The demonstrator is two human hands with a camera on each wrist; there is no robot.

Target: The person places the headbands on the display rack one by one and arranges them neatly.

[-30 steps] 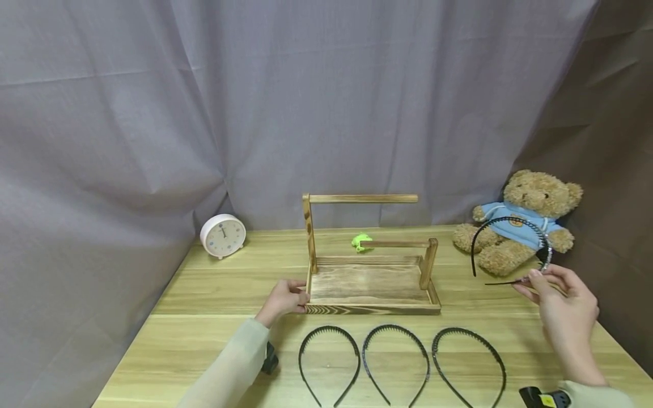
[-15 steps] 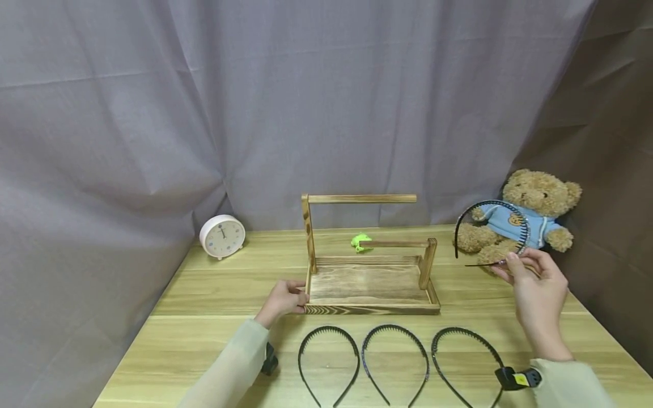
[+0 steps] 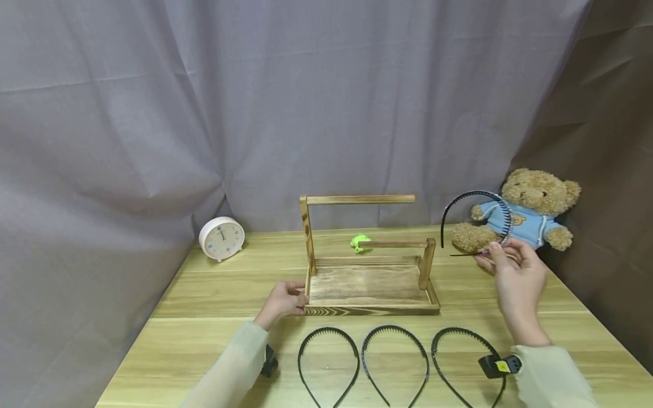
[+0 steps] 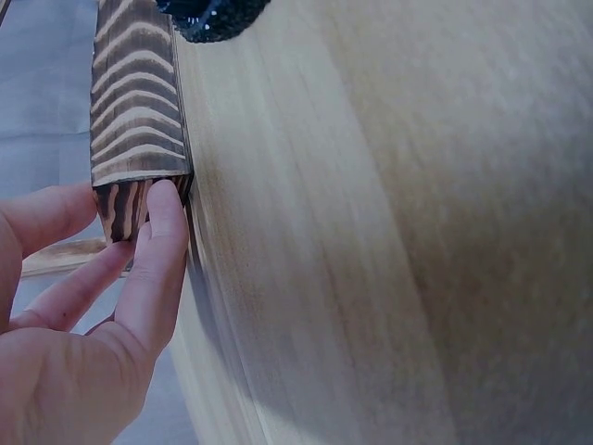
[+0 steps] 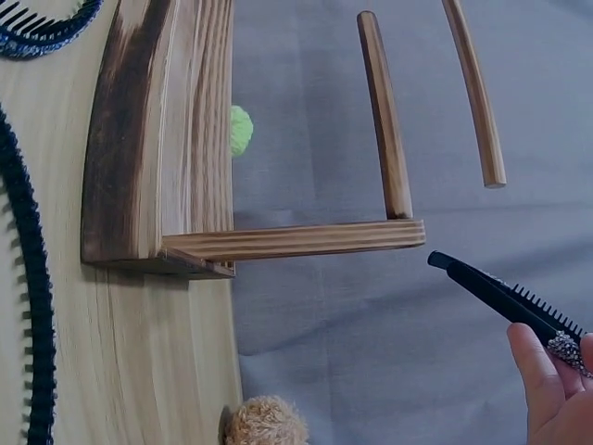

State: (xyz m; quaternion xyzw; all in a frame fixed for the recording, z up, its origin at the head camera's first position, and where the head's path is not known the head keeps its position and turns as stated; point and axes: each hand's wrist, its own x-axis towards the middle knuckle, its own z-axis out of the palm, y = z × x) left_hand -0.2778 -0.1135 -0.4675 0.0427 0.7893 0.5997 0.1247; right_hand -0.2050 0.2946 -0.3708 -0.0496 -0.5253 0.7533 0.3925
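A wooden headband rack (image 3: 372, 310) stands on the table, a shallow tray with two horizontal bars on posts at different heights. My left hand (image 3: 280, 301) grips the tray's left end, thumb and fingers around its corner in the left wrist view. My right hand (image 3: 517, 277) pinches a black toothed headband (image 3: 471, 193) with sparkly trim, held up to the right of the rack. In the right wrist view one tip of this headband (image 5: 496, 295) points toward the post of the lower bar (image 5: 384, 120). The upper bar (image 3: 362, 199) is bare, its free end facing right.
Three more headbands lie in a row before the rack: left (image 3: 329, 328), middle (image 3: 393, 327) and right (image 3: 461, 330). A teddy bear (image 3: 525, 218) sits at the back right, a white clock (image 3: 222, 239) at the back left. A lime-green object (image 3: 360, 241) lies behind the rack.
My right hand has moved left and away from me with the headband, from in front of the bear toward the rack. My left hand keeps its hold on the tray.
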